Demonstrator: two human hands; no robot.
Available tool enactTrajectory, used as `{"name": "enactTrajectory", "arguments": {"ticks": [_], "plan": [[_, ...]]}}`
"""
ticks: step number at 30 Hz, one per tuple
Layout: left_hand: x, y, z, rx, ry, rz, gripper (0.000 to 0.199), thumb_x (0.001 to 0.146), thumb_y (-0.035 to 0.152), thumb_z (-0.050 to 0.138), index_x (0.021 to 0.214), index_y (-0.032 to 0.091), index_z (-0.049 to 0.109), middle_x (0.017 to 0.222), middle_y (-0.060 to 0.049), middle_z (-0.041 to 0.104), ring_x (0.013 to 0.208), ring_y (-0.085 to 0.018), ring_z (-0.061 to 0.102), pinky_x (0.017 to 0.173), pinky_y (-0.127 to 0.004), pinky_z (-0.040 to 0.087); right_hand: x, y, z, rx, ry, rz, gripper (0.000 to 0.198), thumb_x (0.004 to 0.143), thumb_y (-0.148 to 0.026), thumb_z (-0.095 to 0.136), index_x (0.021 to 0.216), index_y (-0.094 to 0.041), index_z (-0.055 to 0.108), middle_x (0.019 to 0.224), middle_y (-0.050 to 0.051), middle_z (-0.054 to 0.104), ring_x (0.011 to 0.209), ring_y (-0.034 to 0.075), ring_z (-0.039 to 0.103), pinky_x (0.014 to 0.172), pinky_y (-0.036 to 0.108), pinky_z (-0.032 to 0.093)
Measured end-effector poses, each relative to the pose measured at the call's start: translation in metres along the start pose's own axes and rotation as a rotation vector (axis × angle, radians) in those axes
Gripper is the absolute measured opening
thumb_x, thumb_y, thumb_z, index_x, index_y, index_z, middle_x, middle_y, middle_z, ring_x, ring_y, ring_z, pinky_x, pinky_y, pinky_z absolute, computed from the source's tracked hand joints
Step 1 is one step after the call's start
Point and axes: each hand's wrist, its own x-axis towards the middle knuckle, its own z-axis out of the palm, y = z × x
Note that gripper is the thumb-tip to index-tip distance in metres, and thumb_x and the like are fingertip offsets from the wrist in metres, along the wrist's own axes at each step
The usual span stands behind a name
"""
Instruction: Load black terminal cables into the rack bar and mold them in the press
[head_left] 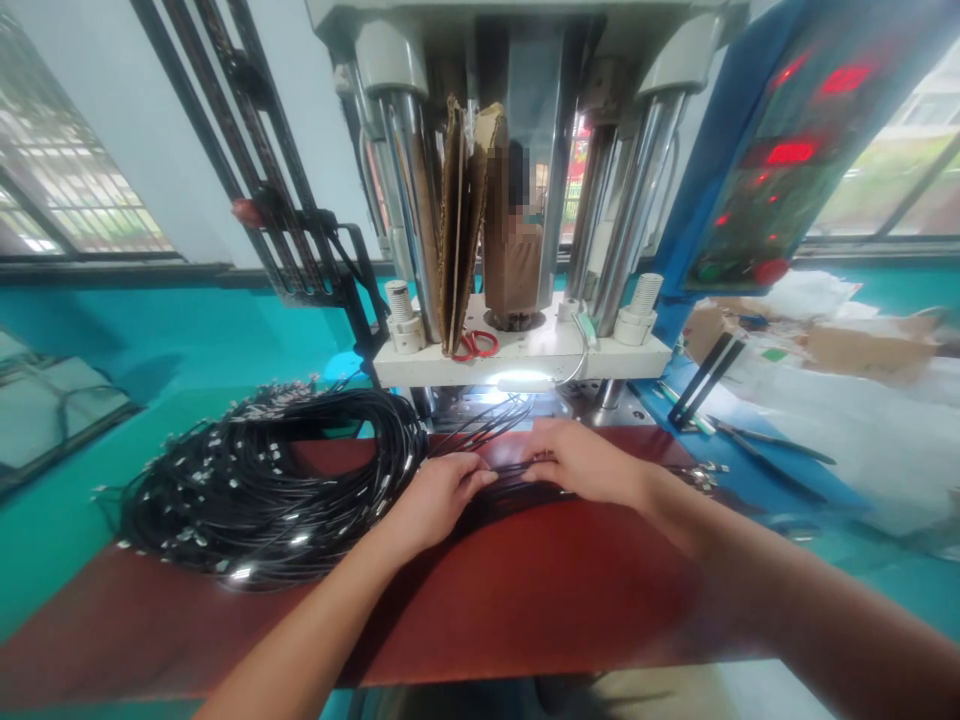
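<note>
Black cables (517, 493) run across the red-brown board in front of a press. My left hand (448, 490) has its thumb and fingers closed on them near the middle. Just to the right, my right hand (574, 458) pinches the cables too, a short gap apart from the left. Several thin cable ends reach back under the lit press plate (517, 362). Loose cable ends with small pale connectors (705, 472) stick out past my right wrist. To the left lies a large coil of black cables (277, 500) with many white tags and metal tips.
Red-handled scissors (476, 346) and folded cardboard (461, 220) stand on the press plate. A blue control box (780, 170) with red displays hangs at the right. Below it are dark tweezers (772, 455), a black upright stand (705, 382) and white plastic bags (862, 430).
</note>
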Motion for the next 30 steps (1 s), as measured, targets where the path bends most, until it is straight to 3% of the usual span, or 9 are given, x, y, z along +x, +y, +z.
{"name": "enactTrajectory", "arguments": {"ticks": [2,6,9,11,16,20,24,30], "plan": [[-0.001,0.000,-0.001,-0.011,-0.003,-0.001,0.032,0.092,0.042,0.043,0.086,0.018,0.063,0.076,-0.002,0.061,0.072,-0.017,0.055,0.066,-0.025,0.038,0.002,-0.003,0.001,-0.023,0.016,0.000,0.015,0.086,-0.025,0.056,0.087,-0.018,0.068,0.084,0.005,0.057,0.078,0.017,0.053,0.071,0.027,0.039],[-0.003,0.000,-0.003,-0.050,-0.020,0.031,0.021,0.084,0.037,0.059,0.091,0.018,0.062,0.084,-0.001,0.062,0.078,-0.017,0.056,0.070,-0.025,0.039,0.005,-0.008,-0.002,-0.003,0.021,-0.003,0.018,0.088,-0.019,0.050,0.097,-0.017,0.065,0.091,0.007,0.063,0.085,0.019,0.055,0.077,0.029,0.040],[-0.004,0.000,-0.003,-0.061,-0.013,0.032,0.015,0.085,0.032,0.057,0.090,0.018,0.062,0.085,-0.001,0.062,0.079,-0.017,0.055,0.071,-0.025,0.039,0.005,-0.009,-0.004,0.041,-0.073,-0.031,0.022,0.086,-0.021,0.054,0.105,-0.020,0.064,0.099,0.006,0.064,0.091,0.020,0.056,0.081,0.030,0.039],[-0.004,-0.001,-0.003,-0.077,-0.004,0.037,0.013,0.086,0.030,0.055,0.088,0.019,0.062,0.083,0.000,0.061,0.077,-0.016,0.055,0.070,-0.025,0.038,0.005,-0.007,-0.003,0.034,-0.124,-0.015,0.020,0.083,-0.026,0.060,0.101,-0.019,0.067,0.096,0.005,0.063,0.088,0.020,0.056,0.079,0.030,0.040],[-0.005,-0.001,-0.003,-0.127,0.021,0.053,0.016,0.089,0.031,0.053,0.096,0.020,0.061,0.091,0.000,0.062,0.084,-0.016,0.056,0.077,-0.025,0.039,0.008,-0.004,0.000,-0.080,-0.058,0.042,0.018,0.084,-0.031,0.060,0.081,-0.015,0.068,0.083,0.006,0.059,0.077,0.018,0.053,0.069,0.028,0.038],[-0.005,-0.004,0.002,-0.022,-0.033,0.100,0.025,0.083,0.037,0.061,0.100,0.019,0.061,0.101,-0.005,0.061,0.091,-0.020,0.056,0.079,-0.028,0.040,0.009,-0.012,-0.004,-0.053,-0.081,0.035,0.020,0.086,-0.029,0.057,0.097,-0.017,0.068,0.091,0.008,0.062,0.086,0.021,0.055,0.076,0.030,0.040],[-0.004,-0.007,0.008,0.065,-0.021,0.086,0.017,0.085,0.034,0.059,0.087,0.017,0.062,0.093,-0.006,0.060,0.085,-0.020,0.056,0.075,-0.028,0.040,0.006,-0.018,-0.007,0.033,-0.124,0.041,0.025,0.088,-0.026,0.054,0.110,-0.020,0.065,0.101,0.008,0.065,0.094,0.022,0.057,0.082,0.032,0.040],[-0.004,-0.006,0.006,0.016,0.006,0.075,0.011,0.087,0.030,0.056,0.087,0.019,0.059,0.085,-0.002,0.059,0.080,-0.017,0.054,0.072,-0.026,0.039,0.006,-0.012,-0.005,0.053,-0.178,0.028,0.022,0.083,-0.025,0.060,0.102,-0.018,0.069,0.097,0.007,0.067,0.090,0.023,0.059,0.082,0.032,0.041]]}}
